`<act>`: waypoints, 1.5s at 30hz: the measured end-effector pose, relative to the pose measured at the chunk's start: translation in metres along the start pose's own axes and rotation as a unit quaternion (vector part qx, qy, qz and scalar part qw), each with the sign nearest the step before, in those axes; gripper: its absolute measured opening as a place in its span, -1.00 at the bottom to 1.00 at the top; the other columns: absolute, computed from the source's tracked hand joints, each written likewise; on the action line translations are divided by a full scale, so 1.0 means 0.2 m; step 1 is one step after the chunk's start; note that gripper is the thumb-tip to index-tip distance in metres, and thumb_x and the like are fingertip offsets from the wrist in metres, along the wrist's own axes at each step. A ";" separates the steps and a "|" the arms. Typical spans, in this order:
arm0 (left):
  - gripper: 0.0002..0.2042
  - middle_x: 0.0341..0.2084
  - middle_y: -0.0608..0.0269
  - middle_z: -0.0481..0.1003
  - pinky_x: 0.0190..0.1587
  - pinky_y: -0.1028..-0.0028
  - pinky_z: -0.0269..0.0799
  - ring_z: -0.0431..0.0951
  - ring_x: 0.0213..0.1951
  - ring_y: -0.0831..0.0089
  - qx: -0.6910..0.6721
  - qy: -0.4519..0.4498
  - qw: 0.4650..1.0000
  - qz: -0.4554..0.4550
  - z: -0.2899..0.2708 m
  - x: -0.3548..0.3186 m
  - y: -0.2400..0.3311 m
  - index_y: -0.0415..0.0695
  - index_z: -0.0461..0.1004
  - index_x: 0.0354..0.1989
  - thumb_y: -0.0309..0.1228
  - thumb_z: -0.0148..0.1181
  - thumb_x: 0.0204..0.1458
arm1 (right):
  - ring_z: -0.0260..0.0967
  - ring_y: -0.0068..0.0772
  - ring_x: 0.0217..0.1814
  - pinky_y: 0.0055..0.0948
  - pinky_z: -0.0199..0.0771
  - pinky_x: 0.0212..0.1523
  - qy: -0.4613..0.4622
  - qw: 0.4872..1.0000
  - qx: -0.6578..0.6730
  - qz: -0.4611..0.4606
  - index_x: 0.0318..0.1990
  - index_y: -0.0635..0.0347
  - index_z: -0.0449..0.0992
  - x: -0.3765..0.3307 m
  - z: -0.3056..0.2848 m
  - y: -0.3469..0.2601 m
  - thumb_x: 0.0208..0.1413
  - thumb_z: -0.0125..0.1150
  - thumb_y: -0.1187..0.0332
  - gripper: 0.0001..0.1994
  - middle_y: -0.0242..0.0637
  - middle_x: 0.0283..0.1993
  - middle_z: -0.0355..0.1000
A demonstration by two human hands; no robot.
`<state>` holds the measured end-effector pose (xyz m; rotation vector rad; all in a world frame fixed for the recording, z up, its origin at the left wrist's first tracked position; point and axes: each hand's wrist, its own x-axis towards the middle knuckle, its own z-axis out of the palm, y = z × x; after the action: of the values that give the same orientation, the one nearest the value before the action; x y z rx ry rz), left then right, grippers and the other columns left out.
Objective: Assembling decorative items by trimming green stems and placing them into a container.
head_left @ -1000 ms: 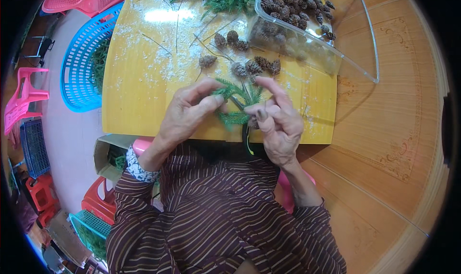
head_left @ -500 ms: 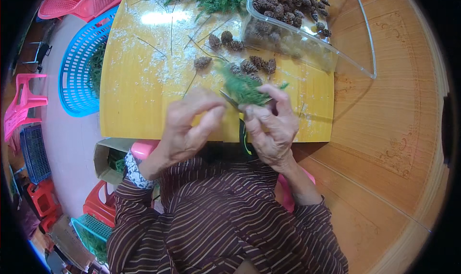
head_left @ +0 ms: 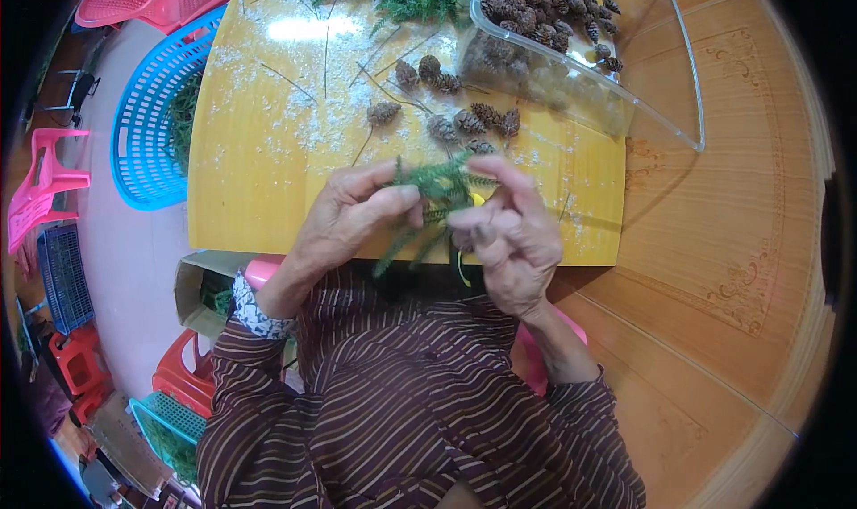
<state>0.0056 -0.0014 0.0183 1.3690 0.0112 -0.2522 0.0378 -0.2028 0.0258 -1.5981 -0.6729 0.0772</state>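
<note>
your left hand (head_left: pixel 353 219) and right hand (head_left: pixel 504 232) have come up off the worktop (head_left: pixel 259 179) since a moment ago, so the green sprig (head_left: pixel 437 197) now hangs between them above the near edge. both hands are pinched on it; the work looks to be bundling. the sprig is feathery, stems pointing down to 6 o'clock. at 12 o'clock lie loose pine cones (head_left: pixel 446 107), then a clear box (head_left: pixel 571 72) of more. a blue basket (head_left: pixel 147 125) sits at 10 o'clock.

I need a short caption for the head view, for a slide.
Both hands, left hand and right hand, hold a green sprig over a yellow table.
</note>
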 end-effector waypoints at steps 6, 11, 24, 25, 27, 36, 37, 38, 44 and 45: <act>-0.83 -0.49 0.42 0.45 -0.32 0.63 0.31 0.38 -0.41 0.70 0.062 -0.047 0.997 -0.020 0.00 -0.01 -0.01 -0.27 0.49 -0.20 -0.47 0.08 0.09 | 0.31 -0.65 -0.30 -0.69 0.31 -0.34 -0.031 0.991 0.043 0.126 -0.31 0.37 0.58 0.01 -0.03 0.06 0.24 0.08 0.28 -0.71 -0.26 -0.17 0.45; -0.77 -0.42 0.35 0.48 -0.26 0.56 0.36 0.44 -0.35 0.62 0.177 0.006 0.982 0.068 0.04 0.01 -0.04 -0.26 0.47 -0.11 -0.46 0.08 0.07 | 0.26 -0.71 -0.40 -0.71 0.25 -0.44 -0.001 0.958 0.189 0.216 -0.32 0.30 0.57 -0.02 -0.01 0.07 0.25 0.07 0.23 -0.70 -0.33 -0.29 0.44; -0.77 -0.38 0.34 0.51 -0.09 0.57 0.37 0.49 -0.24 0.60 -0.077 0.024 0.996 -0.025 0.04 0.00 -0.02 -0.29 0.48 -0.11 -0.42 0.10 0.11 | 0.21 -0.76 -0.53 -0.69 0.14 -0.61 0.049 0.870 0.379 0.312 -0.30 0.17 0.51 -0.02 -0.02 0.06 0.27 0.02 0.15 -0.71 -0.33 -0.36 0.47; -0.77 -0.38 0.34 0.51 -0.09 0.57 0.37 0.49 -0.24 0.60 -0.077 0.024 0.996 -0.024 0.03 0.00 -0.03 -0.29 0.48 -0.11 -0.42 0.10 0.11 | 0.21 -0.76 -0.53 -0.70 0.13 -0.62 0.061 0.864 0.386 0.317 -0.29 0.17 0.50 -0.03 -0.02 0.07 0.28 0.01 0.15 -0.71 -0.33 -0.36 0.47; -0.76 -0.35 0.28 0.51 -0.10 0.52 0.38 0.49 -0.24 0.53 -0.078 -0.001 0.997 -0.017 0.00 0.01 -0.04 -0.30 0.47 -0.13 -0.41 0.08 0.11 | 0.20 -0.76 -0.53 -0.71 0.12 -0.62 0.074 0.859 0.393 0.321 -0.28 0.17 0.49 -0.02 -0.02 0.08 0.28 0.00 0.15 -0.72 -0.32 -0.36 0.47; -0.71 -0.33 0.21 0.52 -0.07 0.47 0.38 0.50 -0.22 0.46 -0.246 -0.018 0.967 -0.069 -0.03 0.03 -0.04 -0.31 0.46 -0.16 -0.30 0.07 0.11 | 0.08 -0.82 -0.59 -0.76 0.11 -0.63 0.116 0.817 0.445 0.347 -0.26 0.13 0.50 -0.01 -0.04 0.12 0.26 0.04 0.14 -0.74 -0.39 -0.36 0.46; -0.71 -0.33 0.21 0.52 -0.07 0.47 0.38 0.50 -0.22 0.46 -0.246 -0.017 0.967 -0.069 -0.03 0.03 -0.04 -0.31 0.46 -0.16 -0.30 0.07 0.11 | 0.09 -0.82 -0.59 -0.76 0.11 -0.63 0.117 0.812 0.452 0.350 -0.26 0.12 0.50 -0.01 -0.04 0.12 0.26 0.04 0.14 -0.74 -0.38 -0.35 0.46; -0.71 -0.33 0.21 0.52 -0.06 0.46 0.38 0.50 -0.22 0.45 -0.238 0.008 0.968 -0.080 -0.02 0.02 -0.05 -0.30 0.45 -0.16 -0.30 0.06 0.11 | 0.09 -0.82 -0.59 -0.76 0.11 -0.63 0.117 0.807 0.458 0.354 -0.26 0.12 0.50 -0.01 -0.04 0.13 0.26 0.04 0.14 -0.75 -0.38 -0.35 0.47; -0.71 -0.34 0.20 0.52 -0.07 0.46 0.39 0.50 -0.22 0.46 -0.142 -0.024 0.985 -0.090 -0.01 0.01 -0.01 -0.30 0.47 -0.17 -0.30 0.07 0.10 | 0.10 -0.82 -0.58 -0.77 0.10 -0.63 0.113 0.808 0.459 0.351 -0.26 0.11 0.49 -0.01 -0.05 0.12 0.26 0.03 0.13 -0.74 -0.39 -0.34 0.47; -0.71 -0.34 0.20 0.52 -0.07 0.46 0.39 0.50 -0.22 0.46 -0.142 -0.023 0.985 -0.090 -0.01 0.01 -0.02 -0.30 0.47 -0.17 -0.30 0.07 0.10 | 0.10 -0.82 -0.58 -0.76 0.11 -0.63 0.118 0.807 0.457 0.354 -0.26 0.11 0.49 -0.01 -0.05 0.12 0.26 0.03 0.13 -0.74 -0.39 -0.34 0.47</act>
<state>0.0073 -0.0008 0.0140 1.0776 0.1283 -0.4178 0.0483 -0.2123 0.0050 -0.7964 0.2134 0.6467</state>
